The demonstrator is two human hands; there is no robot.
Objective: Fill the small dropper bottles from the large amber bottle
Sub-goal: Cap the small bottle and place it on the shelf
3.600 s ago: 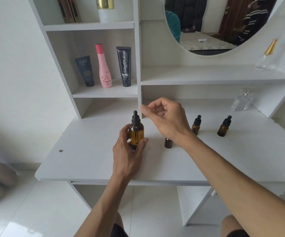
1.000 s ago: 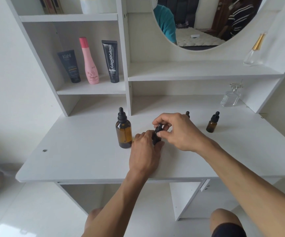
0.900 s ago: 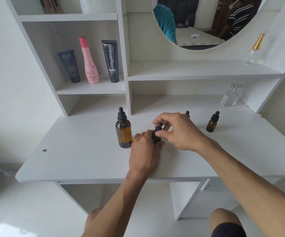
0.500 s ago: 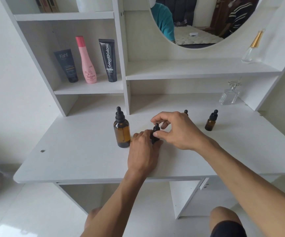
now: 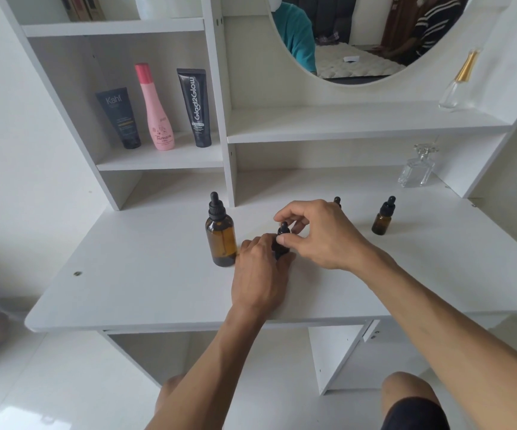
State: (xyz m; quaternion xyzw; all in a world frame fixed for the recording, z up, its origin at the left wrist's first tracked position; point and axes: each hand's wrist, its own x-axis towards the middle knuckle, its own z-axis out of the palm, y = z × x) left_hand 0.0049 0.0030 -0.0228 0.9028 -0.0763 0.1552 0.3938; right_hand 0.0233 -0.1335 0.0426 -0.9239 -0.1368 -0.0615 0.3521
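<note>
Item: small amber glass dropper bottle with black cap (image 5: pixel 282 243), upright near the middle of the white table (image 5: pixel 145 274). Our left hand (image 5: pixel 260 274) wraps its body from the near side, fingers curled round it, so most of the glass is hidden. Our right hand (image 5: pixel 319 234) comes in from the right, thumb and fingertips pinching the black cap; both grips are narrow and occupied.

Item: large amber glass bottle with black dropper top (image 5: pixel 220 235), upright just left of the left hand, close to the knuckles (whether they touch, we cannot tell).

Item: second small amber dropper bottle (image 5: pixel 382 217), upright, well apart to the right. Third small dropper bottle (image 5: pixel 337 200), only its black tip showing behind the right hand.

Room: bare table surface to the left and along the near edge; the white shelf divider (image 5: pixel 224 119) stands right behind the large bottle.

Surroundings: clear glass perfume bottle (image 5: pixel 416 167) at the rear right; dark tube (image 5: pixel 120 117), pink bottle (image 5: pixel 154 108) and black tube (image 5: pixel 195 107) on the left shelf.
</note>
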